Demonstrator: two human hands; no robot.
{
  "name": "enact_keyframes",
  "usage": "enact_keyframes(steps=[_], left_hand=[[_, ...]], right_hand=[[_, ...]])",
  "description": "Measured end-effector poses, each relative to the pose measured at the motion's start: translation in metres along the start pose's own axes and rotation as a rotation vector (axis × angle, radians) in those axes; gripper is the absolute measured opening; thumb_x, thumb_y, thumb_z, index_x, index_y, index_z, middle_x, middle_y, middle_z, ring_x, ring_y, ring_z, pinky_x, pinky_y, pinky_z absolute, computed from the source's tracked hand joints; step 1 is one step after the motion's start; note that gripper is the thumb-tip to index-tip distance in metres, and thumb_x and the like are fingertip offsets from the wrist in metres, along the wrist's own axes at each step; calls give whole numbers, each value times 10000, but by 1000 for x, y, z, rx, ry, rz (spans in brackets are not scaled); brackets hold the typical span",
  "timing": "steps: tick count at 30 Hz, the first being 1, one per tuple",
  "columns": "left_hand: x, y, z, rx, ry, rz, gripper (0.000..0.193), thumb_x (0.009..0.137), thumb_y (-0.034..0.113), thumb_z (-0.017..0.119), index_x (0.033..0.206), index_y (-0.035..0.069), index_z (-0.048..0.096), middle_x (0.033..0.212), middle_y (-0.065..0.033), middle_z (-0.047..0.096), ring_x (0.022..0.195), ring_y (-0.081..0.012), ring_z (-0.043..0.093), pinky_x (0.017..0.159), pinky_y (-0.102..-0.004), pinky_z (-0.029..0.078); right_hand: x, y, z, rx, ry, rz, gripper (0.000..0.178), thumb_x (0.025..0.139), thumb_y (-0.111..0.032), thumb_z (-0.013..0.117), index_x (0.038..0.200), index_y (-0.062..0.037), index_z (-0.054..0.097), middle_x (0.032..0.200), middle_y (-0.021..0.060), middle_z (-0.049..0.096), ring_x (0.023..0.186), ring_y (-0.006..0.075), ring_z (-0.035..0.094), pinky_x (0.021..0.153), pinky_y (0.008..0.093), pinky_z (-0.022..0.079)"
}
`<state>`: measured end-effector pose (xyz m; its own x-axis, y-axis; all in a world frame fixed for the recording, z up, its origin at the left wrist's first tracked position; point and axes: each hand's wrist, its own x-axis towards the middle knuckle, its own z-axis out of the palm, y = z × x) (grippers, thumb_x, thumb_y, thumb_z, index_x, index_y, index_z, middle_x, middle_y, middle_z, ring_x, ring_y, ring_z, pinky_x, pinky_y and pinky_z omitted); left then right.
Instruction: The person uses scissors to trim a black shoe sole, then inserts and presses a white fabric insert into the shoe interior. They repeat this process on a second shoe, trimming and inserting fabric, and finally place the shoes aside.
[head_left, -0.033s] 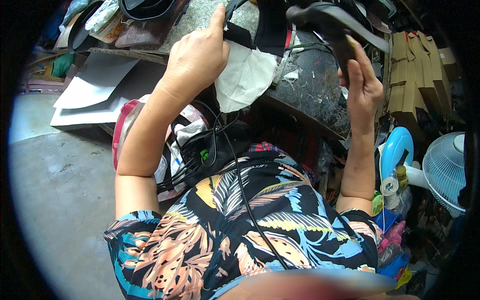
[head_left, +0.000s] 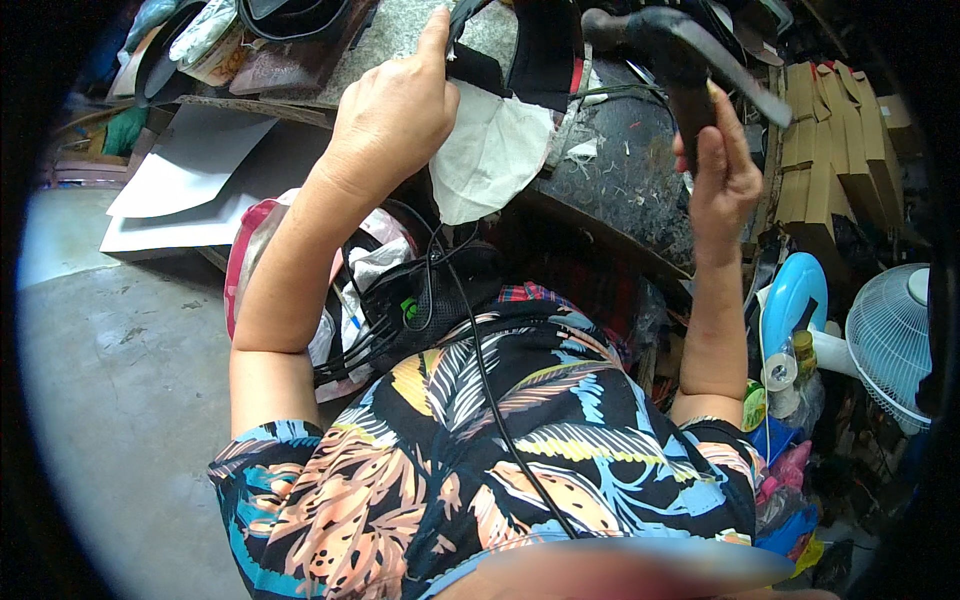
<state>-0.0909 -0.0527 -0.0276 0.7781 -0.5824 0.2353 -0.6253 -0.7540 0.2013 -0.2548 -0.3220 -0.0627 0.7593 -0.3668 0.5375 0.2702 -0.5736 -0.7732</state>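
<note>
My right hand (head_left: 728,190) is closed round the dark handle of a hammer (head_left: 690,50). It is raised over the right part of the worktop, its broad round face to the left and its flat tapering end to the right. My left hand (head_left: 395,120) lies at the far edge of the work area, index finger stretched out along a black piece of material (head_left: 475,70). The other fingers curl under and are mostly hidden. Beside this hand, a whitish scrap of cloth or paper (head_left: 490,155) hangs over the front edge.
White sheets (head_left: 190,180) stick out at the left. Folded cardboard boxes (head_left: 835,150) stand at the right, above a white and blue fan (head_left: 895,340). A bag with a pink rim (head_left: 245,260) and a black cable (head_left: 490,390) are close to my body. Scraps litter the dark worktop (head_left: 630,190).
The hammer in my right hand has shifted slightly to the right and down, and its outline is sharper. My left hand stays in place.
</note>
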Motion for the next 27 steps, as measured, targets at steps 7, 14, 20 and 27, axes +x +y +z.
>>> enact_keyframes(steps=[7,14,20,27], left_hand=[[-5,-16,-3,-126,-70,258,462,946,261,557,1352,88,420,972,-287,680,907,-435,665,810,-506,516],[1,-45,-18,-945,-529,267,788,709,-146,415,1436,136,535,1275,-69,618,1003,-185,591,899,-302,495],[18,-36,-16,-135,421,735,170,752,71,753,884,171,716,1306,-99,533,1266,-293,496,1052,-385,453],[38,-96,-13,-1517,279,225,236,978,65,614,1212,88,628,1072,-18,678,992,-123,630,933,-297,507]], right_hand=[[-23,24,3,-561,-270,261,343,995,-413,556,1271,-248,677,1004,107,736,851,288,725,730,351,552],[-46,24,-33,-748,-105,22,330,872,-252,729,1200,-218,721,878,54,664,779,249,651,705,364,507],[-47,31,-27,-876,-119,-68,367,833,-187,750,1199,-181,716,1084,78,622,1054,298,573,902,422,470],[-51,40,-15,-847,-70,-193,407,846,-168,735,1246,-144,664,1173,102,600,1081,318,573,930,435,458]])
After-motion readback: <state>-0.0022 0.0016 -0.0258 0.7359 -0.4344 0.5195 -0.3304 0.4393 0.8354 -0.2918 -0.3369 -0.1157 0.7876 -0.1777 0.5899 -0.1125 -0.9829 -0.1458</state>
